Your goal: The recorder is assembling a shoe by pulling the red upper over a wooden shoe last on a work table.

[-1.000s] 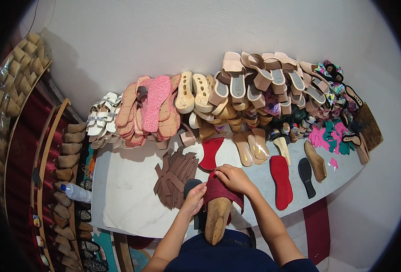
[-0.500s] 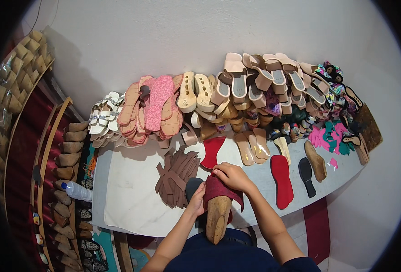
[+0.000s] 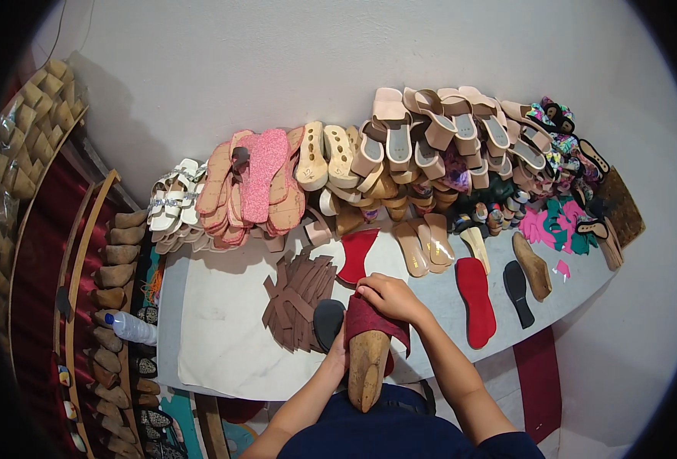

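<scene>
no words or numbers can be read for certain. on the pair of tan insoles (image 3: 410,246) on the table (image 3: 235,329), small golden lettering stands in the near half of each, too small to make out. the cream platform soles (image 3: 312,157), farther off and to the left, bear a dark mark at the near end; whether it is a letter or a drawing is unclear. farther left, the stacked tan soles with red edges (image 3: 215,177) show faint, blurred lines across their faces, perhaps print.

Maroon upper (image 3: 366,320) wraps wooden last (image 3: 368,359); near end bare.
</scene>
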Available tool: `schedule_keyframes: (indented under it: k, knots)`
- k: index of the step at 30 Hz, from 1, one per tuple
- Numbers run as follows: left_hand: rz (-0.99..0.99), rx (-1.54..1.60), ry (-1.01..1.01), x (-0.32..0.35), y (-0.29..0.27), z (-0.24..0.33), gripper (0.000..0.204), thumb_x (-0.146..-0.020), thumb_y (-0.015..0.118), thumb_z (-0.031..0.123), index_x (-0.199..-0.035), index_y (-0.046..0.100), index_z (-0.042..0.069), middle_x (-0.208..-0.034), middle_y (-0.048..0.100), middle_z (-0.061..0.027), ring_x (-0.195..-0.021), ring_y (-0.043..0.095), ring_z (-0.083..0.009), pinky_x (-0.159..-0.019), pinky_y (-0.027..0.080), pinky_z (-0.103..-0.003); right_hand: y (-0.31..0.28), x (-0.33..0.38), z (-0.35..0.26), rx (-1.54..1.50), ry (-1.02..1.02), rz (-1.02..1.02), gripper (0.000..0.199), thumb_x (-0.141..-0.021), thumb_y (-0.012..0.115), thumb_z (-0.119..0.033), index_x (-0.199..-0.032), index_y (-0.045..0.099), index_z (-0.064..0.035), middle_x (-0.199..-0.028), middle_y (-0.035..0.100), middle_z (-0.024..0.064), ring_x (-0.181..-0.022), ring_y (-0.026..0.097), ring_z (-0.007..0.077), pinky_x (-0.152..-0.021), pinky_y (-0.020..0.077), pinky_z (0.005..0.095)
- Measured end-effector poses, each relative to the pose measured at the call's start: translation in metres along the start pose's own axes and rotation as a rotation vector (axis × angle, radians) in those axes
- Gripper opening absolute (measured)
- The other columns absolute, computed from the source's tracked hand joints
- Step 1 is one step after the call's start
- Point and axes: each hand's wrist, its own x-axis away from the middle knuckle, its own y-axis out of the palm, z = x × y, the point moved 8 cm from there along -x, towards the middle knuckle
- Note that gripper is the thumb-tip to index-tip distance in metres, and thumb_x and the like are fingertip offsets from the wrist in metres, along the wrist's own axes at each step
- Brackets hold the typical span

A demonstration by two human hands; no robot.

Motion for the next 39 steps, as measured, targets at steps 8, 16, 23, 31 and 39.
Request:
schedule_keyframes:
  k: [8,16,23,31,39]
  knots:
    - [0.103,-0.186,0.05,0.006,0.008,0.008,0.056,-0.086,0.035,0.051,-0.125,0.037,0.011,-0.116,0.049,-0.0095,-0.101,0.053,-0.0225,-0.086,0.045,-0.038,-0.007,0.003,0.001,-0.037,0.046,0.006,0.028,-0.085,0.045,-0.027,-0.094,0.058,-0.0031,-0.092,0.058,0.0145,-0.085,0.056,0.031,-0.076,0.0438,0.0366]
    - [0.319,-0.981,0.552,0.024,0.013,0.058,0.036,-0.094,0.033,0.033,-0.093,0.053,0.003,-0.082,0.057,-0.0057,-0.074,0.052,-0.0118,-0.066,0.043,-0.025,0.0,0.003,0.011,-0.006,0.065,-0.018,0.028,-0.085,0.044,-0.026,-0.095,0.058,-0.0037,-0.093,0.058,0.0145,-0.085,0.056,0.0313,-0.076,0.0436,0.0374]
    - [0.481,-1.408,0.437,0.053,0.045,0.081,0.039,-0.09,0.04,0.034,-0.085,0.057,-0.001,-0.062,0.055,-0.0094,-0.058,0.054,-0.0162,-0.058,0.044,-0.029,0.007,0.001,0.015,0.01,0.08,-0.041,0.028,-0.085,0.044,-0.026,-0.095,0.058,-0.0031,-0.095,0.058,0.0146,-0.086,0.056,0.0311,-0.076,0.0436,0.0373]
    - [0.452,-1.437,0.23,0.051,0.049,0.072,0.039,-0.086,0.051,0.031,-0.092,0.058,-0.007,-0.071,0.061,-0.0098,-0.067,0.056,-0.0124,-0.065,0.044,-0.025,0.012,-0.002,0.019,0.032,0.085,-0.032,0.028,-0.085,0.045,-0.025,-0.094,0.058,-0.0027,-0.092,0.059,0.0157,-0.085,0.056,0.0317,-0.076,0.0437,0.0374]
    - [0.403,-0.66,0.217,0.045,0.028,0.035,0.032,-0.089,0.048,0.024,-0.108,0.052,0.0,-0.097,0.059,-0.0041,-0.082,0.056,-0.0085,-0.067,0.044,-0.019,0.015,0.001,0.03,0.015,0.092,-0.015,0.028,-0.085,0.046,-0.026,-0.096,0.059,-0.0033,-0.094,0.058,0.0147,-0.086,0.056,0.0314,-0.076,0.0441,0.0351]
